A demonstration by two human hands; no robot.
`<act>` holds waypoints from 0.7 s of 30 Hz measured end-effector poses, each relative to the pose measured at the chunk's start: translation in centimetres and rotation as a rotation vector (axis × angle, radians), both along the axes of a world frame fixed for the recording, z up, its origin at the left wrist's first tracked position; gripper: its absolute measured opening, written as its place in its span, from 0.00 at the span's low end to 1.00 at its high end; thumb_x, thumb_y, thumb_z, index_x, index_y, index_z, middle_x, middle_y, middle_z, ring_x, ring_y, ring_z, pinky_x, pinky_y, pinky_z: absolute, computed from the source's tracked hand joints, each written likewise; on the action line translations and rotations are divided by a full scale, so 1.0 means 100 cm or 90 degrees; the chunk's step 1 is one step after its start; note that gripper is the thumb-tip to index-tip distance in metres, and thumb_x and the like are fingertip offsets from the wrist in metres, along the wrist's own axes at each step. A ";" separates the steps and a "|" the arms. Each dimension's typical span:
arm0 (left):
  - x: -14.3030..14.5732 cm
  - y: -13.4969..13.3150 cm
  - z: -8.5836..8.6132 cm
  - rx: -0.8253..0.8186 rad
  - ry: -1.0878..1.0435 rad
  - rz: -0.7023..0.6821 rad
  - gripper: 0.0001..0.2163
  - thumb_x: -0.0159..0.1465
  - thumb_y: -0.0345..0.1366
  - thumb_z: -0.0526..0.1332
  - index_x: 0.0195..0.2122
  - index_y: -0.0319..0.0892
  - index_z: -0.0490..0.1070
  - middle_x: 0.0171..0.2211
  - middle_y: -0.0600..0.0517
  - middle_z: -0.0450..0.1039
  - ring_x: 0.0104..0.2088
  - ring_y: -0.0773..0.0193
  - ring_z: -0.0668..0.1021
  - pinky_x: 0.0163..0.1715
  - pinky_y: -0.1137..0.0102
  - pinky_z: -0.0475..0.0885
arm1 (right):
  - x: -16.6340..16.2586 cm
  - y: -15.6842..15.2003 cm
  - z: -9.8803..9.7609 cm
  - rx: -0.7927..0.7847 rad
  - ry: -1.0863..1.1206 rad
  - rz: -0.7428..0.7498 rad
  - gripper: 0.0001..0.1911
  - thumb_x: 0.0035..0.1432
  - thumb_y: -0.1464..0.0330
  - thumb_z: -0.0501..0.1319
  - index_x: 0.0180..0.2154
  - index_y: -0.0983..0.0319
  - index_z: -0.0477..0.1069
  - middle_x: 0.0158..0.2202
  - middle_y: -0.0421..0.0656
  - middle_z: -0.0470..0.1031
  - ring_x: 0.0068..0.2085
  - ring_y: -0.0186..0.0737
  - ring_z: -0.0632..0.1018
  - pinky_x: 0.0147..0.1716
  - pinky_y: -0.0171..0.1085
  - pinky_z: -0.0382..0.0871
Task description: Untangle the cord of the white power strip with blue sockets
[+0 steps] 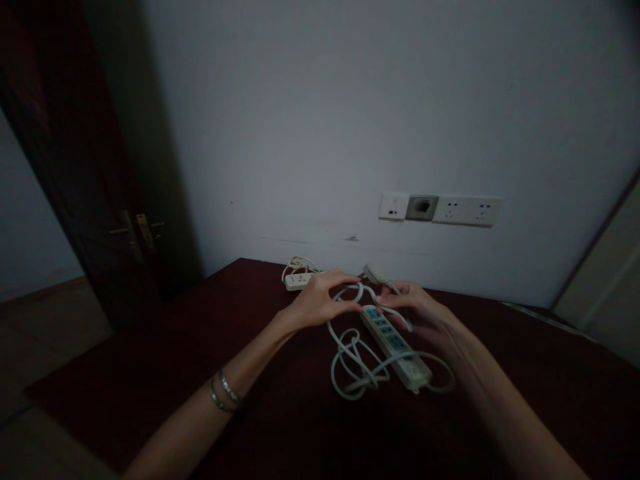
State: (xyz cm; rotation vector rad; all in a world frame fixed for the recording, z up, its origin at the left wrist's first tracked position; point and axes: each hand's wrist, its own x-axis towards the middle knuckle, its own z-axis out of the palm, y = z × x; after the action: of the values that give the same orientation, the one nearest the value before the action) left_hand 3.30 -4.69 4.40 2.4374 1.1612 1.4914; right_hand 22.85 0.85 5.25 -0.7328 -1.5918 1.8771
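Observation:
My left hand [324, 298] curves around a small loop of white power cord [367, 381], the loop lying between thumb and fingers. My right hand [413, 303] pinches the same cord a little below its plug [375, 275], which sticks up and to the left. Below both hands lies a white power strip [385, 333] with blue socket faces, slanting down to the right. Loose, tangled turns of the cord rest beside its lower end and across it. Part of the right hand's lower fingers is blurred.
A second, smaller white power strip [296, 281] with a coiled cord [299, 262] lies at the table's back edge, partly behind my left hand. The dark red table [200, 347] meets a wall with sockets [467, 211]. A dark door [100, 200] stands at the left.

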 end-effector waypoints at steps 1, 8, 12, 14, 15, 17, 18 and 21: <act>0.000 0.000 0.000 0.002 -0.001 0.002 0.20 0.49 0.38 0.69 0.43 0.37 0.73 0.39 0.45 0.75 0.39 0.60 0.76 0.40 0.63 0.70 | 0.000 0.000 0.001 -0.001 -0.001 -0.004 0.16 0.35 0.67 0.70 0.19 0.64 0.63 0.12 0.37 0.66 0.11 0.25 0.61 0.12 0.27 0.49; 0.000 -0.001 0.001 -0.010 -0.040 -0.042 0.19 0.48 0.35 0.70 0.42 0.36 0.73 0.38 0.44 0.76 0.38 0.61 0.76 0.41 0.64 0.71 | 0.000 0.003 -0.005 0.004 -0.006 0.033 0.15 0.36 0.66 0.69 0.19 0.65 0.64 0.11 0.37 0.64 0.11 0.24 0.59 0.12 0.28 0.48; 0.000 0.003 -0.001 -0.072 -0.091 -0.060 0.20 0.48 0.37 0.70 0.42 0.36 0.74 0.38 0.44 0.75 0.37 0.61 0.76 0.39 0.65 0.72 | 0.000 0.006 -0.006 -0.010 0.002 0.014 0.16 0.36 0.66 0.70 0.21 0.65 0.64 0.14 0.38 0.66 0.13 0.24 0.61 0.12 0.28 0.50; 0.001 0.004 -0.001 -0.088 -0.109 -0.036 0.20 0.48 0.38 0.69 0.42 0.37 0.74 0.38 0.45 0.75 0.37 0.61 0.76 0.39 0.64 0.71 | -0.002 0.006 -0.006 -0.007 0.012 -0.032 0.17 0.37 0.65 0.70 0.23 0.64 0.63 0.17 0.39 0.68 0.14 0.24 0.62 0.12 0.27 0.52; 0.003 0.005 -0.001 -0.098 -0.121 -0.020 0.20 0.49 0.38 0.69 0.43 0.38 0.74 0.39 0.45 0.75 0.38 0.61 0.75 0.40 0.64 0.71 | -0.002 0.006 -0.005 -0.002 0.016 -0.057 0.18 0.38 0.64 0.70 0.23 0.64 0.62 0.18 0.39 0.69 0.14 0.23 0.62 0.12 0.27 0.53; 0.005 0.006 -0.002 -0.150 -0.162 0.007 0.20 0.50 0.38 0.68 0.44 0.38 0.74 0.39 0.45 0.75 0.34 0.62 0.76 0.35 0.65 0.72 | -0.004 0.005 -0.004 0.010 0.020 -0.104 0.19 0.39 0.63 0.70 0.25 0.63 0.61 0.20 0.39 0.70 0.15 0.23 0.63 0.12 0.27 0.54; 0.007 0.006 -0.002 -0.191 -0.189 0.010 0.21 0.50 0.39 0.68 0.44 0.37 0.73 0.38 0.45 0.75 0.30 0.64 0.75 0.30 0.67 0.72 | -0.004 0.005 -0.004 0.014 0.017 -0.127 0.20 0.39 0.63 0.70 0.25 0.63 0.60 0.20 0.39 0.70 0.15 0.23 0.64 0.12 0.27 0.55; 0.007 0.009 -0.004 -0.293 -0.256 -0.014 0.23 0.50 0.40 0.67 0.47 0.36 0.71 0.34 0.46 0.75 0.20 0.71 0.71 0.20 0.72 0.67 | -0.003 0.004 -0.001 0.012 0.014 -0.191 0.24 0.36 0.66 0.72 0.25 0.61 0.55 0.20 0.36 0.67 0.17 0.27 0.68 0.14 0.27 0.61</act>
State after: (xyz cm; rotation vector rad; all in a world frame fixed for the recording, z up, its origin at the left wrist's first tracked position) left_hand 3.98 -3.74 3.99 1.7505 1.2143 1.4211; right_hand 22.57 1.21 5.17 -0.8858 -1.3955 1.6449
